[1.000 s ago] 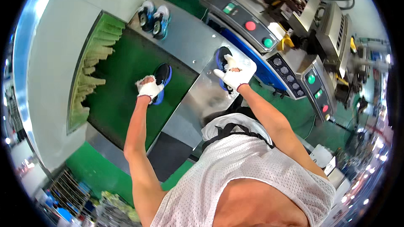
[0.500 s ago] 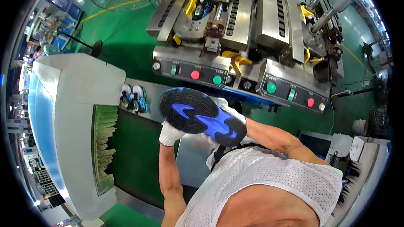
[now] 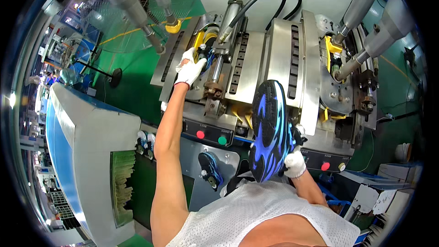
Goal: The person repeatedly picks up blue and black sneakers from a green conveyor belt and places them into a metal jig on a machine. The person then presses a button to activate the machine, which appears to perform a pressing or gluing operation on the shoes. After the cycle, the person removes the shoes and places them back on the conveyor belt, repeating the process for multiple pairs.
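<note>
In my right hand, white-gloved, is a black and blue sneaker, held upright with its sole facing me. The fingers are closed on the sneaker's side, partly hidden behind it. My left hand, also gloved, is stretched out to the left station of the metal press machine. Its fingers close at the near end of another dark sneaker seated there beside a yellow pad; part of their contact is hidden. A third sneaker lies on the metal plate in front of me.
Red and green push buttons line the machine's front panel. Grey cylinders hang over the right station. To the left stands a white housing with a green fringed opening; a pair of sneakers sits beside it. A fan stands behind.
My left hand has left the sneaker and reached forward to the left station. My right hand has carried the sneaker rightward and turned it upright. A sneaker on the metal plate has come into view.
</note>
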